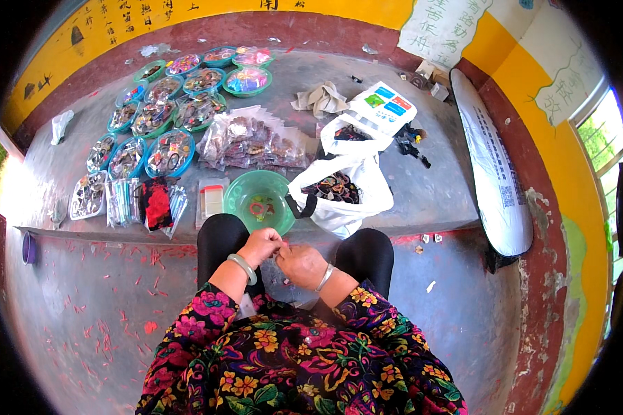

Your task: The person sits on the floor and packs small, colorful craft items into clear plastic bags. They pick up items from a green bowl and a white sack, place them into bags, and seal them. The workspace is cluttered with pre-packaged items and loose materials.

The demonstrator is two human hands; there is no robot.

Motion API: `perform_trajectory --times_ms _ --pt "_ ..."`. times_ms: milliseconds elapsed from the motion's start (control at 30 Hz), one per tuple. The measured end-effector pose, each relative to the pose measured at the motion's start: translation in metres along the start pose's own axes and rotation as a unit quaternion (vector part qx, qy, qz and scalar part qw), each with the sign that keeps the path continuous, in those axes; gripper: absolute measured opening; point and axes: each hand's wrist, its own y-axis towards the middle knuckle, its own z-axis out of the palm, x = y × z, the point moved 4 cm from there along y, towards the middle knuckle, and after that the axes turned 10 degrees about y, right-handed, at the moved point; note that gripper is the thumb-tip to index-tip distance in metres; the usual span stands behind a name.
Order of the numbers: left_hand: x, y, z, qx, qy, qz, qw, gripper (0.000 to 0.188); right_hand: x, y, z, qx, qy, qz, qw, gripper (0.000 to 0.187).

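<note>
A grey concrete ledge (422, 194) runs across the room below a yellow wall (588, 228) with a dark red base band, and the lower floor (97, 325) in front is strewn with red scraps. A long white sack (495, 173) leans against the wall on the right. On the ledge lie a spread of round green and blue plastic bowls (169, 111) filled with small mixed pieces, a heap of clear plastic packets (253, 142), and a white plastic bag (349, 183) gaping open over dark contents. Just in front of the knees stands a translucent green basin (259, 200) with a few small rings in its bottom.

The person sits with black-clad knees apart, both forearms coming up from a floral blouse. The left hand (259, 245), wearing a pale jade-like bangle, and the right hand (301, 265), wearing a thin silver bracelet, meet over the lap, just below the basin. Both are curled, fingertips pinched together on a tiny item (278, 253), too small to tell what it is, perhaps a thin band.
</note>
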Motion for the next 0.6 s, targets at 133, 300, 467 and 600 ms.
perform_trajectory --times_ms 133,300,467,600 --pt "0.000 0.002 0.000 -0.008 0.006 0.051 0.999 0.009 -0.007 -0.001 0.002 0.060 0.051 0.067 0.995 0.013" --pt "-0.007 0.000 0.001 -0.009 0.065 0.116 0.991 0.006 -0.018 -0.005 0.004 0.073 0.044 0.168 0.982 0.016" --pt "-0.022 -0.005 0.005 0.020 0.002 0.160 0.987 0.016 -0.036 -0.009 -0.007 -0.032 0.111 0.255 0.960 0.011" --pt "-0.020 -0.012 0.010 0.054 0.003 0.121 0.991 0.024 -0.055 -0.012 -0.019 -0.161 0.239 0.286 0.914 0.013"
